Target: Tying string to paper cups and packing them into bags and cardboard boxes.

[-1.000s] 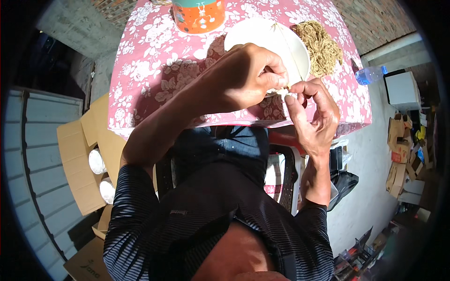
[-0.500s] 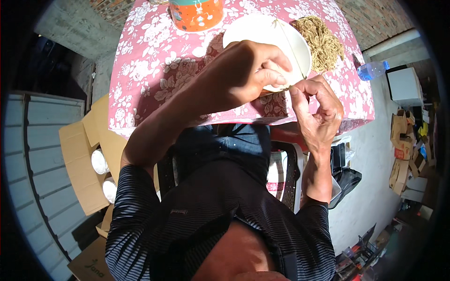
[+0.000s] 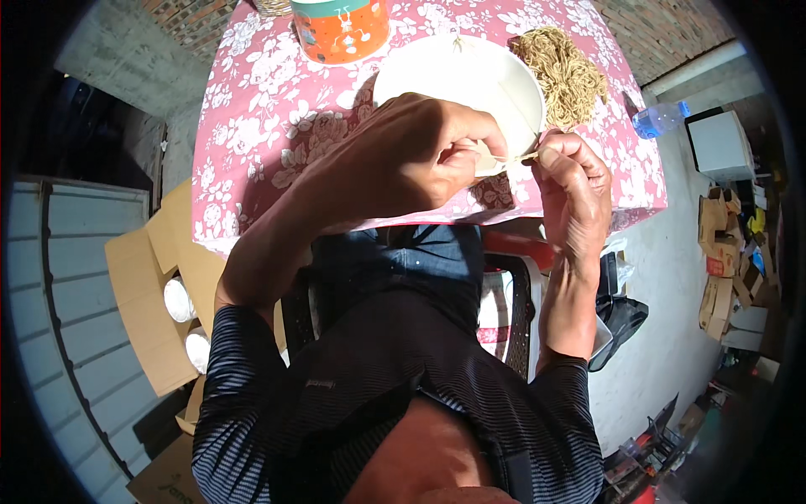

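My left hand (image 3: 437, 151) reaches across the near side of a white round bowl (image 3: 403, 63), its thumb and forefinger pinched together. My right hand (image 3: 575, 172) is by the bowl's near right rim, pinching a thin tan strand of twine (image 3: 524, 158). The short visible stretch of this strand runs between the fingertips of both hands. Beyond my right hand lies a loose heap of tan twine (image 3: 562, 76), beside the bowl. A small greenish-tan tuft (image 3: 457, 42) shows at the bowl's far rim. My left hand hides part of the bowl's near side.
An orange tub with a green band (image 3: 340, 34) stands at the back left of the pink floral tablecloth (image 3: 260, 109). Off the table's right side are a clear plastic bottle (image 3: 661, 120) and a white box (image 3: 720, 144). An open cardboard carton (image 3: 138, 294) stands at the left.
Both hands have drawn slightly apart, with the strand now showing between them. The long piece that crossed the bowl no longer shows. The whole table view has shifted a little left.
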`<state>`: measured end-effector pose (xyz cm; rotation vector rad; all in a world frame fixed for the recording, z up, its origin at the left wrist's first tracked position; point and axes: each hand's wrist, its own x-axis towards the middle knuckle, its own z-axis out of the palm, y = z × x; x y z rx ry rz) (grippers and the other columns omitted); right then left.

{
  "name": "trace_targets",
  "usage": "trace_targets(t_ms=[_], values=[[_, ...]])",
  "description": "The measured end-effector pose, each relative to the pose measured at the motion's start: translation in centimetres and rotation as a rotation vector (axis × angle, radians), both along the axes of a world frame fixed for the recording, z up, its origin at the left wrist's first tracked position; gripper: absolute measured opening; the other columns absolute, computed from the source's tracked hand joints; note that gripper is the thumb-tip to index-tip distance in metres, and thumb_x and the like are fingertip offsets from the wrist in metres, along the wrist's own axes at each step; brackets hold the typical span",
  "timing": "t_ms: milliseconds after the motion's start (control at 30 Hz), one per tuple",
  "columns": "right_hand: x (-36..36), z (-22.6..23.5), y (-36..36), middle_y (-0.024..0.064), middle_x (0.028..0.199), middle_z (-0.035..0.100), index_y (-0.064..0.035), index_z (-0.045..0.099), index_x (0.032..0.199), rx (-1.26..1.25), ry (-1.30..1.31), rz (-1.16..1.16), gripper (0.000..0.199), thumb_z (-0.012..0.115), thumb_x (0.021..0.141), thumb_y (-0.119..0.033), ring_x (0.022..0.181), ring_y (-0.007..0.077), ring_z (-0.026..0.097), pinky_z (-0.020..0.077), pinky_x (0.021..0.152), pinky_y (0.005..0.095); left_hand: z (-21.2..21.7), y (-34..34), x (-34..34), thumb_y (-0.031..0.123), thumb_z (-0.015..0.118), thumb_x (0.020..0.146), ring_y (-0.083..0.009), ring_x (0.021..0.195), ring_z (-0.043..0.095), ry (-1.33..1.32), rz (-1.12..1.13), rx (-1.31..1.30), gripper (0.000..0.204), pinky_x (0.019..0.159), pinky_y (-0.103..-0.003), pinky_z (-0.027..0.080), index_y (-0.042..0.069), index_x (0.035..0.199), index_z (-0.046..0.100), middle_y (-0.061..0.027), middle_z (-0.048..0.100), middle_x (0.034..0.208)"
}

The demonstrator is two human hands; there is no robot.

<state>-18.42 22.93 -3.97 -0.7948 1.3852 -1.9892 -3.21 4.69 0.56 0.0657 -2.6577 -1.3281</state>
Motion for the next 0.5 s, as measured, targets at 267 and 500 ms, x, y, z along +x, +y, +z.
trace_targets(t_ms=[267,500], values=[[0.4,0.7,-0.6,0.0015,0.083,0.065,0.0016,0.070,0.096,-0.038,-0.083,0.067,0.007,0.064,0.093,-0.001,0.071,0.0067,0.053,0.0414,0.066,0.0226,-1.0,0.5,-0.9,0.008,0.071,0.092,-0.0159,0.074,0.070,0.292,0.052,-0.049,0.020,0.066,-0.031,0.053,0.000,0.109,0.074,-0.0154,0.074,0.087],[0.7,1.4,-0.7,0.0010,0.092,0.066,0.0010,0.066,0.108,-0.035,0.223,0.011,0.012,0.067,0.095,0.000,0.081,0.0058,0.058,0.0477,0.074,0.0222,-0.9,0.5,0.3,0.007,0.078,0.083,-0.0211,0.069,0.066,0.388,0.038,-0.313,0.006,0.060,-0.036,0.052,0.003,0.088,0.076,-0.0090,0.065,0.073]])
